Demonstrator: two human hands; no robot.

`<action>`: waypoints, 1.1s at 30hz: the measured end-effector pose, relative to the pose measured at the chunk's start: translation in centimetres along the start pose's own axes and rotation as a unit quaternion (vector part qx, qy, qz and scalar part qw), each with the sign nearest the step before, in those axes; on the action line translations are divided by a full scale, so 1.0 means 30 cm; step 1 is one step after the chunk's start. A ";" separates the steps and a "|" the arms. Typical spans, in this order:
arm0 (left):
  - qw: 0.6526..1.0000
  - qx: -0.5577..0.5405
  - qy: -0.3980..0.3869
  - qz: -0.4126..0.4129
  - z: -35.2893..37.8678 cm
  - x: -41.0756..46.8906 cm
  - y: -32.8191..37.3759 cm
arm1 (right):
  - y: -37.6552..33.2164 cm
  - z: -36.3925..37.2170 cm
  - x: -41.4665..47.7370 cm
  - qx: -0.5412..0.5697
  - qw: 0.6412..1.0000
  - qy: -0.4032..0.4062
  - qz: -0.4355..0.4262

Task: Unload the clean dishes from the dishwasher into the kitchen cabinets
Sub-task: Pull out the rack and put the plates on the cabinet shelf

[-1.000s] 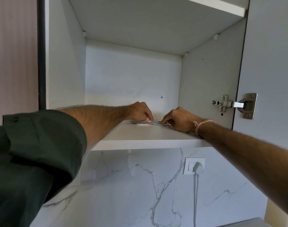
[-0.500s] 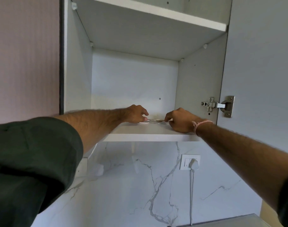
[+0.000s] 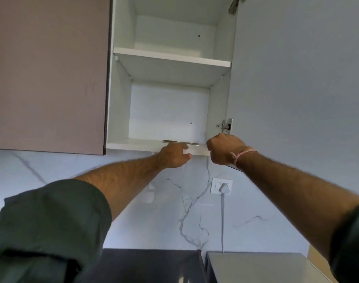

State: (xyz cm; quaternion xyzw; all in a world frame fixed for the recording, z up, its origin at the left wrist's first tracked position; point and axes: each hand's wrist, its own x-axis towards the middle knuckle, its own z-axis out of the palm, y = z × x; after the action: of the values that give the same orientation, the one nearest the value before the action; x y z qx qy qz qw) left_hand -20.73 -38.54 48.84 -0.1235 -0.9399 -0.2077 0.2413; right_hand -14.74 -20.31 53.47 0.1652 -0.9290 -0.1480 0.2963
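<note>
A flat steel plate (image 3: 180,142) lies on the lower shelf (image 3: 133,143) of the open white wall cabinet, near the shelf's front edge. My left hand (image 3: 173,157) hovers just below and in front of the plate with loose fingers and holds nothing. To the right of the plate, my right hand (image 3: 223,151), with a pink thread at the wrist, is curled into a fist in front of the cabinet's right wall. I see nothing in it. Neither hand touches the plate.
The cabinet door (image 3: 297,78) stands open on the right, its hinge (image 3: 226,126) just above my right hand. The upper shelf (image 3: 170,57) looks bare. A closed brown cabinet (image 3: 48,74) is on the left. Below are a marble backsplash, a wall socket (image 3: 221,185) with a plug, and dark appliances.
Both hands have let go of the plate and drawn back out of the cabinet to its front edge. The view has pulled away and down, showing the upper shelf and the counter area.
</note>
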 end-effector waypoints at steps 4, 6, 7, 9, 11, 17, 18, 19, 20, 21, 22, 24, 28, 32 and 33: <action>0.996 -0.086 0.003 -0.024 0.071 -0.211 0.227 | 0.039 -0.099 -0.210 -0.004 1.000 0.014 -0.023; 0.992 -0.122 -0.010 -0.030 0.111 -0.300 0.343 | 0.069 -0.146 -0.303 -0.005 0.999 0.020 -0.029; 0.989 -0.142 -0.015 -0.031 0.132 -0.340 0.401 | 0.086 -0.170 -0.350 -0.009 0.999 0.022 -0.032; 0.980 -0.194 -0.022 -0.038 0.165 -0.418 0.519 | 0.123 -0.219 -0.441 -0.020 0.999 0.021 -0.039; 0.964 -0.258 -0.029 -0.058 0.198 -0.472 0.635 | 0.160 -0.270 -0.527 -0.039 0.998 0.023 -0.044; 0.675 -0.708 -0.155 -0.138 0.197 -0.571 0.939 | 0.277 -0.373 -0.731 -0.118 0.990 0.052 -0.054; 0.613 -0.764 -0.145 -0.140 0.188 -0.594 0.974 | 0.294 -0.379 -0.762 -0.127 0.989 0.055 -0.054; 0.575 -0.794 -0.133 -0.142 0.186 -0.612 1.003 | 0.308 -0.387 -0.794 -0.134 0.988 0.058 -0.052; 0.556 -0.810 -0.122 -0.145 0.189 -0.626 1.025 | 0.324 -0.393 -0.826 -0.139 0.987 0.060 -0.052; 0.548 -0.815 -0.114 -0.148 0.184 -0.644 1.050 | 0.337 -0.401 -0.857 -0.144 0.986 0.067 -0.054; 0.548 -0.815 -0.101 -0.157 0.184 -0.657 1.069 | 0.349 -0.407 -0.887 -0.150 0.984 0.078 -0.060; 0.545 -0.817 -0.059 -0.179 0.173 -0.682 1.092 | 0.368 -0.418 -0.943 -0.163 0.976 0.113 -0.091; 0.512 -0.835 0.004 -0.204 0.139 -0.730 1.026 | 0.362 -0.415 -0.998 -0.156 0.943 0.238 -0.172; 0.531 -0.810 0.023 -0.247 0.056 -0.780 0.895 | 0.229 -0.424 -0.953 -0.068 0.935 0.291 -0.190; 0.545 -0.799 0.033 -0.253 0.033 -0.792 0.856 | 0.182 -0.426 -0.931 -0.030 0.935 0.303 -0.182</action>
State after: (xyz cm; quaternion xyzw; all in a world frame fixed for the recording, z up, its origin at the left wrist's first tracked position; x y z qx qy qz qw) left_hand 7.68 -18.54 44.56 -0.0152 -0.3692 -0.9292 0.0117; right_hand 13.22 -6.65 51.46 0.3590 -0.7446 -0.1704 0.5363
